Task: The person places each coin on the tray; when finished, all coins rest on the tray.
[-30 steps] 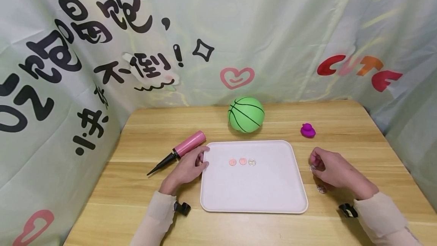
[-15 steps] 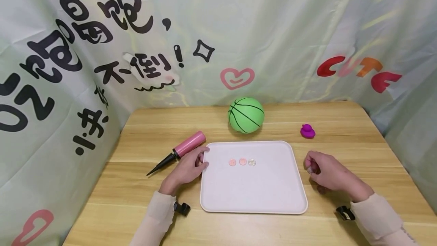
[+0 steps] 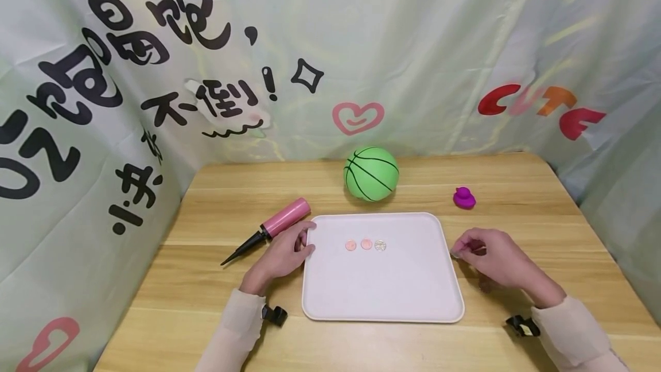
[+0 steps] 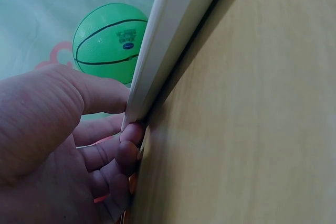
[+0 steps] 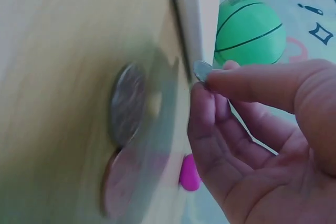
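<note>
Roomy wooden table (image 3: 361, 346), left hand (image 3: 283, 251) gripping tray (image 3: 382, 289) edge, right hand (image 3: 493, 256) pinching coin (image 5: 201, 70) alongside

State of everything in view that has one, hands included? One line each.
White tray: flat on the table.
Three tray coins: lying flat in a row.
Left hand: gripping the tray's left rim.
Right hand: pinching a silver coin.
Two loose coins: lying on the table.
Pink pump: lying on its side.
Green ball: resting behind the tray.
Purple toy: upright.
Printed cloth: hanging, creased.
</note>
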`<state>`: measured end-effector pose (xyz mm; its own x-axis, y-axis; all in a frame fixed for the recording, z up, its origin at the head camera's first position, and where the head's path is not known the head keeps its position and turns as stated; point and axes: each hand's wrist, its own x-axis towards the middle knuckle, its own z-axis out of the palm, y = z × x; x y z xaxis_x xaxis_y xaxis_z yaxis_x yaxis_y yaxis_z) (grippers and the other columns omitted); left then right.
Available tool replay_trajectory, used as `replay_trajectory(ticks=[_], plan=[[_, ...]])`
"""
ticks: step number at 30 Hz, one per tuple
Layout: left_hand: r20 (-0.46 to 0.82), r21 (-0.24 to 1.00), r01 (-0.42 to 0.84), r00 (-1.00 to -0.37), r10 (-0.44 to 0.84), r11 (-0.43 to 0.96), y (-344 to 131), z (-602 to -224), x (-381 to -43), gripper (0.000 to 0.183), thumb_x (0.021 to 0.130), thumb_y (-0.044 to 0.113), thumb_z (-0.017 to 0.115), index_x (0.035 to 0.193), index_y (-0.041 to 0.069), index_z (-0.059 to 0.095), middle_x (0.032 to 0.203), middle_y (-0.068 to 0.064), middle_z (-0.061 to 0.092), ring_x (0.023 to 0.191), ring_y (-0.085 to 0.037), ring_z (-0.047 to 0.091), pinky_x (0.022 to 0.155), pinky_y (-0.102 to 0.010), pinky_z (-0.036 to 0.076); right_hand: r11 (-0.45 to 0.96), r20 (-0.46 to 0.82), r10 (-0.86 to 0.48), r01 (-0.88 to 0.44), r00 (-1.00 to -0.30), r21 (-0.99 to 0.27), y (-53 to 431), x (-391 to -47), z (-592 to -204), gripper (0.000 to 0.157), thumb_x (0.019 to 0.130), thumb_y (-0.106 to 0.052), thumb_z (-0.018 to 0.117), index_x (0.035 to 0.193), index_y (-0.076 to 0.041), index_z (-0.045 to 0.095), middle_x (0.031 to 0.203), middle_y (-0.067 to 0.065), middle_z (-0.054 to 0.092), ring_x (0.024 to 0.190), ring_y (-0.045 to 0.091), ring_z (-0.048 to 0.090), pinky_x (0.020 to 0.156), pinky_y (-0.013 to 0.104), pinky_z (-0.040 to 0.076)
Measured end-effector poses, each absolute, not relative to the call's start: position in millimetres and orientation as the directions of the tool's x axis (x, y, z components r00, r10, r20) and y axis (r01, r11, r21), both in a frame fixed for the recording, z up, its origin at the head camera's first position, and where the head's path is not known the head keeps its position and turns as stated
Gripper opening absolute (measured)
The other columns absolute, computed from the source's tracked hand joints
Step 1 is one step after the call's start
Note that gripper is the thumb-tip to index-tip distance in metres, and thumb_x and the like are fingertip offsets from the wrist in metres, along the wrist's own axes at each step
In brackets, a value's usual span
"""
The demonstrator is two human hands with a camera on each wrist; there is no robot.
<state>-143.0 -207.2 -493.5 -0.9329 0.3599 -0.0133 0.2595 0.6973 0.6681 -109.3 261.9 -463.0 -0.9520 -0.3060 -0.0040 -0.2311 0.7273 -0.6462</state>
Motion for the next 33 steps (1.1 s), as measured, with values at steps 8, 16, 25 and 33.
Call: replay_trajectory(ticks=[8,16,25,33], plan=[[-0.039,0.671,0.233,-0.937,0.347,0.704,-207.1,-493.3,-142.1,0.049,0.103,0.012,0.074,0.15,0.007,0.059,0.097,0.0,0.058,0.079,-0.011,0.052,0.072,-0.022,0.043,0.618,0.003,-0.352,-0.234,-0.936,-0.751,234.7,-114.5,-450.8,0.008,0.097,-0.004,0.079,0.104,-0.008,0.08,0.093,-0.001,0.076,0.083,0.001,0.066,0.079,0.023,0.06],[-0.033,0.671,0.235,-0.938,0.345,0.704,-207.5,-492.8,-142.3,0.049,0.103,0.011,0.075,0.149,0.007,0.06,0.096,0.0,0.058,0.08,-0.011,0.052,0.072,-0.023,0.043,0.486,-0.008,-0.447,-0.235,-0.895,-0.842,190.6,-124.9,-444.6,0.013,0.096,-0.003,0.079,0.109,-0.001,0.076,0.097,0.004,0.076,0.089,0.007,0.067,0.082,0.023,0.059],[-0.019,0.665,0.249,-0.937,0.35,0.704,-204.4,-492.9,-145.0,0.048,0.102,0.011,0.075,0.148,0.007,0.061,0.096,0.0,0.059,0.081,-0.01,0.053,0.073,-0.024,0.044,0.435,-0.017,-0.524,-0.251,-0.852,-0.865,142.1,-139.6,-449.0,0.018,0.092,0.002,0.079,0.108,0.004,0.071,0.093,0.006,0.073,0.087,0.014,0.067,0.081,0.023,0.058],[-0.003,0.667,0.26,-0.936,0.352,0.698,-205.8,-493.3,-143.7,0.047,0.102,0.01,0.074,0.147,0.005,0.061,0.095,0.0,0.059,0.08,-0.01,0.052,0.073,-0.023,0.044,0.423,-0.051,-0.568,-0.238,-0.822,-0.874,110.9,-154.1,-454.8,0.019,0.089,0.006,0.081,0.104,0.001,0.071,0.09,0.007,0.074,0.083,0.014,0.068,0.077,0.022,0.058]])
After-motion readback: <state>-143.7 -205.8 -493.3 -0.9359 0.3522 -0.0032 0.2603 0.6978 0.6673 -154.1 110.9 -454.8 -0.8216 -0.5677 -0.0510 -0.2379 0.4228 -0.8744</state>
